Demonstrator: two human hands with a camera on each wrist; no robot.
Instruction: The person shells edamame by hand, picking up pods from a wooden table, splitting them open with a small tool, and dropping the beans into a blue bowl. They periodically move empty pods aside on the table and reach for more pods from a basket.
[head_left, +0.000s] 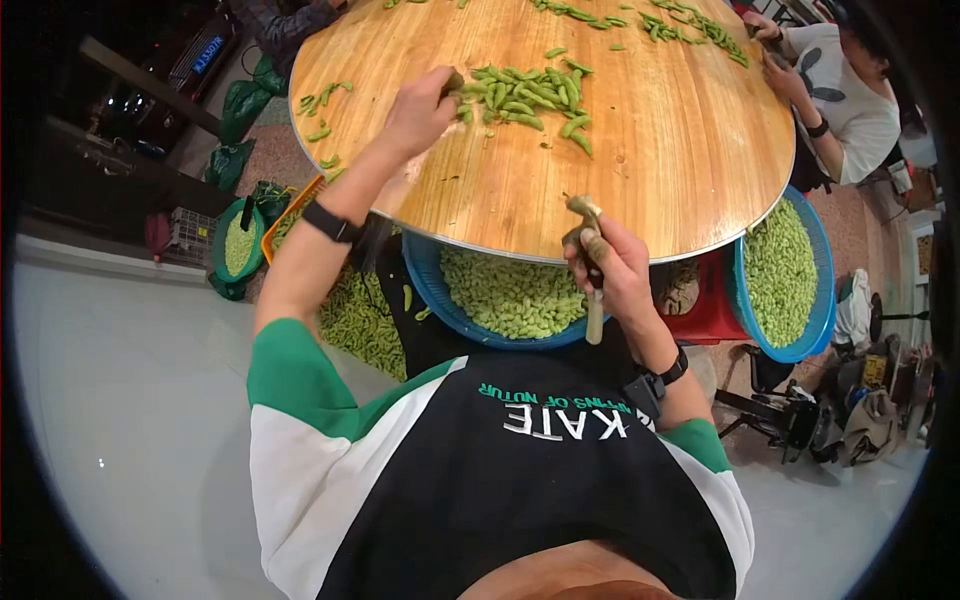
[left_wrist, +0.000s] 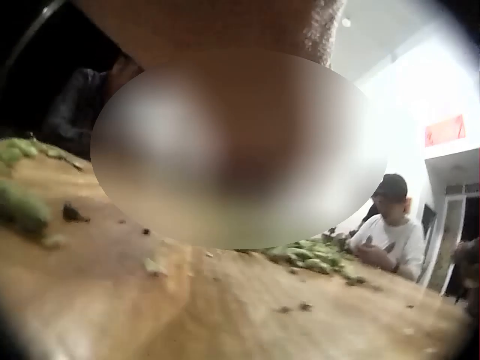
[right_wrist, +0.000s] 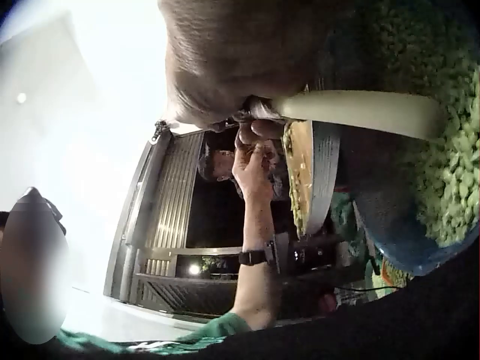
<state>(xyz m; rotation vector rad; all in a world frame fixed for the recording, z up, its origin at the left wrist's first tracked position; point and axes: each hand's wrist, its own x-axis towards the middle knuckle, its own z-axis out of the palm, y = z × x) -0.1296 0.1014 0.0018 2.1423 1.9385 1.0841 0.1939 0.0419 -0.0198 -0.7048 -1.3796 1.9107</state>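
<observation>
The left hand (head_left: pixel 420 110) reaches over the round wooden table (head_left: pixel 690 150), its bent fingers at the left end of a pile of green pods (head_left: pixel 520 95). Dark coverings show on its fingertips; whether it pinches a pod is hidden. In the right wrist view, the left hand (right_wrist: pixel 253 172) appears beyond the right one. Near the table's front edge, the right hand (head_left: pixel 615 265) grips a tool with a pale, smooth end (head_left: pixel 595 318) pointing down. That pale end (right_wrist: pixel 360 111) juts sideways from the right hand (right_wrist: pixel 232 60) in the right wrist view. A blurred oval covers the left wrist view's middle.
Below the table edge stands a blue basin (head_left: pixel 425 290) of shelled beans (head_left: pixel 510 295); another blue basin (head_left: pixel 825 290) is at the right. Loose pods (head_left: pixel 365 325) lie at lower left. A person in a white shirt (head_left: pixel 850 95) sits at the right, another (head_left: pixel 285 25) at upper left.
</observation>
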